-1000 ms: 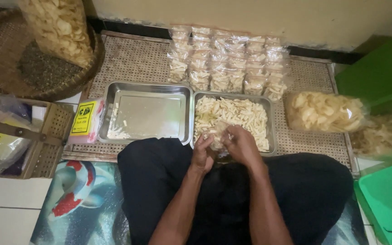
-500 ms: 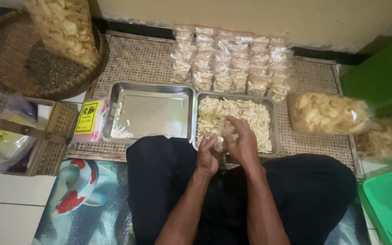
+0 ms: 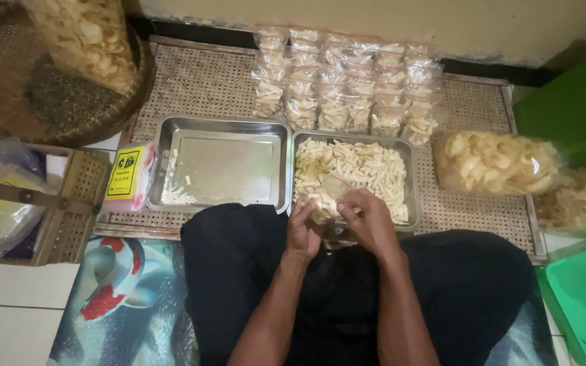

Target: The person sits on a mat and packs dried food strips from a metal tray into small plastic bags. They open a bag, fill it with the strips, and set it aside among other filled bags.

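Woven matting (image 3: 205,81) carried two steel trays. At frame centre, left hand (image 3: 303,230) and right hand (image 3: 367,220) pinched a small clear bag (image 3: 327,196) above the cracker-filled tray (image 3: 412,169), catching spills.

Under the bare left hand (image 3: 303,234) and right hand (image 3: 367,220) crinkles a small clear glossy plastic bag (image 3: 327,203) of pale, rough crackers. Just beyond them sit two rectangular trays of brushed, dully shining metal (image 3: 222,166), on a coarse woven straw mat (image 3: 205,85). Beyond the trays, rows of small glossy plastic packets (image 3: 344,85) gleam. Far to the left lies a round, matt wicker basket (image 3: 55,102).
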